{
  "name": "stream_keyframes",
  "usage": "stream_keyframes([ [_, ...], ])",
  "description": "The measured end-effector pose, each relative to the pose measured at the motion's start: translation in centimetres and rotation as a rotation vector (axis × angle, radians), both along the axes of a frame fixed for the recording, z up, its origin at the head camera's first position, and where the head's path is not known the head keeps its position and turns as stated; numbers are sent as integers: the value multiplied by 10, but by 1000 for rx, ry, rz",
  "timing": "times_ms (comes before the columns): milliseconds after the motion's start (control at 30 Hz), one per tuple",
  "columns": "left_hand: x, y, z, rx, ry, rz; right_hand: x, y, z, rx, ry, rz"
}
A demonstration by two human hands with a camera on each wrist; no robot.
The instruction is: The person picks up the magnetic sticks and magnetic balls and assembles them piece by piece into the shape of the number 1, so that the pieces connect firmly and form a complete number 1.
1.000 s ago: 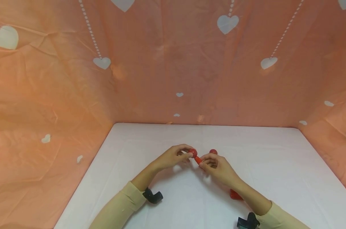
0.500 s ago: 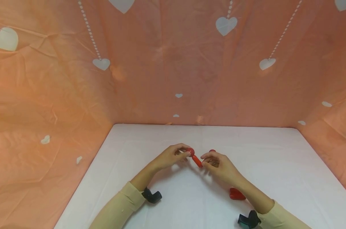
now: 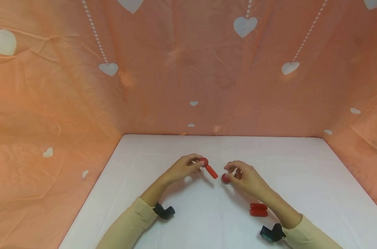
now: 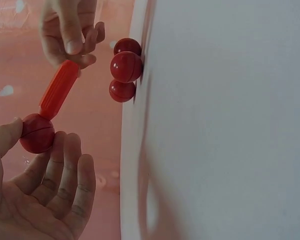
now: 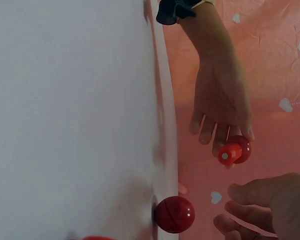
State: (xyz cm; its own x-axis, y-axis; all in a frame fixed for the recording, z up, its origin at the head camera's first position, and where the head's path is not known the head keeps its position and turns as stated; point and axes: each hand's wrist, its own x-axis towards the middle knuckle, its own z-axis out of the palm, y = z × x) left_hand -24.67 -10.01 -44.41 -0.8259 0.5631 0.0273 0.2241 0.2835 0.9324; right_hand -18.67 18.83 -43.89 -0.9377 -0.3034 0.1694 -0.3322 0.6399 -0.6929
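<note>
My left hand (image 3: 183,169) pinches a red ball (image 3: 204,162) between thumb and fingers. From that ball a red ridged rod (image 3: 212,172) sticks out, slanting down toward the right in the head view. My right hand (image 3: 247,178) is empty, its fingers loosely bent, a short way from the rod's free end. Below its thumb, another red ball (image 3: 225,178) rests on the table; the right wrist view shows this red ball (image 5: 175,214) apart from the fingers. In the left wrist view, three red balls stand close together, the nearest ball (image 4: 126,67) in front.
Two red rods (image 3: 258,209) lie side by side on the white table (image 3: 188,221), beside my right forearm. An orange cloth (image 3: 188,69) with white hearts hangs behind the table and at both sides. Black wrist mounts (image 3: 164,211) sit at both cuffs.
My right hand has let go of the rod and drawn back to the right. The left hand has shifted slightly left with ball and rod. A ball and both loose rods have come into sight.
</note>
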Motion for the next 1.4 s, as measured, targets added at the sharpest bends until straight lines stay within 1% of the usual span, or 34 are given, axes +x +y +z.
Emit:
stream_keyframes([
  [100, -1, 0, 0, -4, -2, 6, -2, 0, -4, 69, 24, 25],
  [233, -1, -1, -1, -11, 0, 11, -3, 0, -8, 152, 43, 33],
  [467, -2, -1, -3, -22, -3, 17, -4, 0, -10, 227, 39, 19],
  [667, -3, -1, -5, -32, 0, 14, -4, 0, -12, 279, 54, 18],
  [800, -3, -1, -6, -32, -2, 17, -5, 0, -13, 308, 51, 7],
  [1033, -2, -1, -5, -19, -9, 15, -5, -1, -14, 341, 22, -10],
  [1400, -2, -2, -4, -17, -14, 7, -5, 0, -16, 335, 13, -9],
])
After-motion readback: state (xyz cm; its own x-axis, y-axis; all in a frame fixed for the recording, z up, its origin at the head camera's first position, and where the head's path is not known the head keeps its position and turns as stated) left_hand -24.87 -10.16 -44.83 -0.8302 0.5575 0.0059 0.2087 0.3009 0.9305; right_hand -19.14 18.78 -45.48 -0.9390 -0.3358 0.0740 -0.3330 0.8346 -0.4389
